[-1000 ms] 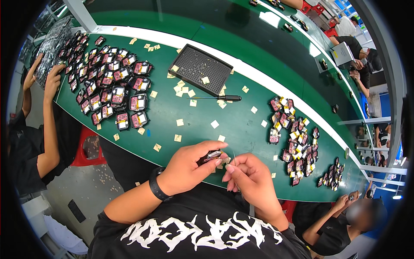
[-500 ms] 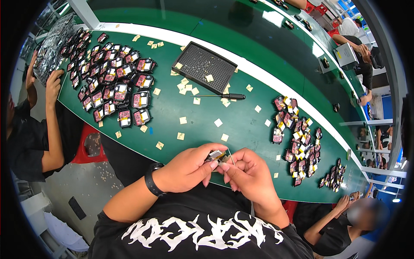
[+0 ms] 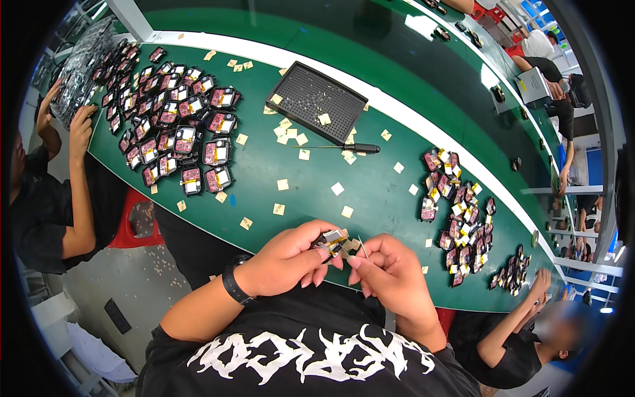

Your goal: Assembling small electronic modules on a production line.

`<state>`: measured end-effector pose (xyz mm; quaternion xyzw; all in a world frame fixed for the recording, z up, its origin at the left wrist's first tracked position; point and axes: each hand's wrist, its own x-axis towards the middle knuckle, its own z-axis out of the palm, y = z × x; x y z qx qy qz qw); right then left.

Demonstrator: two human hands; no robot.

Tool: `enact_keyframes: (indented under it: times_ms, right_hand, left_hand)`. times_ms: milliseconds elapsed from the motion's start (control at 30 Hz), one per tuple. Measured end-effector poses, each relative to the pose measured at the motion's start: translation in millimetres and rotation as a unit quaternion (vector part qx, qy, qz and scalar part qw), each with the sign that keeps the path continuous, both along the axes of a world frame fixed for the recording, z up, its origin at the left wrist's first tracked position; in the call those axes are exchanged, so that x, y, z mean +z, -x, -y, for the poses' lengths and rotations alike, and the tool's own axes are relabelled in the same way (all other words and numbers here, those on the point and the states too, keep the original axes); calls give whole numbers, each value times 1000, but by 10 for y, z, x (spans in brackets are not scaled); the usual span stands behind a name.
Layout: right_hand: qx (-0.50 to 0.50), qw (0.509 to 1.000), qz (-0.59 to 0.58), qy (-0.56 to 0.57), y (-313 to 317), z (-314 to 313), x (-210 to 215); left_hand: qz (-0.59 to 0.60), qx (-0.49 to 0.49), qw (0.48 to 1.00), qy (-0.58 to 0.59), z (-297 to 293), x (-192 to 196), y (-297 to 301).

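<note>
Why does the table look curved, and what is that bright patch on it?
Head view: the fisheye lens bends the straight green table into an arc and blacks out the corners; overhead light glares white on the far belt; the hands, left and right, are sharp, while a co-worker's face at lower right is blurred.

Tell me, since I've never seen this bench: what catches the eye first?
Probably the two hands at the near edge: the left hand pinches a small part, and the right hand holds a thin tool to it. Next, a big spread of red-and-black parts fills the green table on the left, and a black tray lies mid-table.
</note>
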<state>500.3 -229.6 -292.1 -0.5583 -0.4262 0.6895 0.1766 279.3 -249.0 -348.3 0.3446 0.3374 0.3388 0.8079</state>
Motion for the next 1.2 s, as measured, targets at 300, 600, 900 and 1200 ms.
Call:
enact_keyframes:
  times_ms: [300,600,900,1200]
  right_hand:
    - [-45,993,-83,65,45,-9,-165]
    - [-30,992,-55,-109,45,163,-292]
    - [54,945,11,-323,103,-71,-198]
    - [52,938,93,-329,152,-44,-317]
  left_hand:
    - [-109,19,979,-173,47,-57,-55]
    - [15,19,1000,13,46,9,-5]
    - [-65,39,995,-60,46,-51,-102]
    - [-108,122,984,-68,99,16,-185]
